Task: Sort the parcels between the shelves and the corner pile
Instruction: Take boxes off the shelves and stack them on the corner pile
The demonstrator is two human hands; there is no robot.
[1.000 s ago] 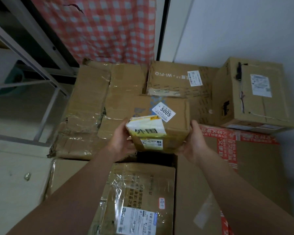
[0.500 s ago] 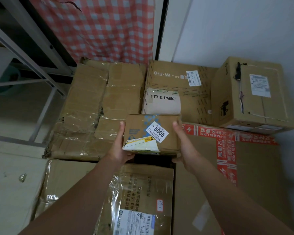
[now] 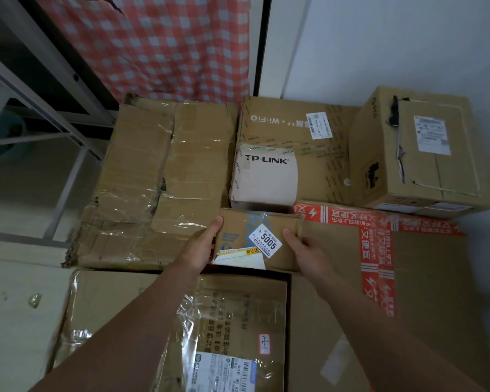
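Corner walls (image 3: 379, 38) back the box pile (image 3: 159, 171); the dark gap (image 3: 277, 274) beneath is unreadable. At frame centre, your left hand (image 3: 198, 246) and right hand (image 3: 306, 251) grip the small parcel (image 3: 238, 224), fingers (image 3: 215, 225) clamped on its opposite sides.

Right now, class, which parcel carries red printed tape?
The large flat box at the right, beside the held 5005 parcel; the others show no red tape.
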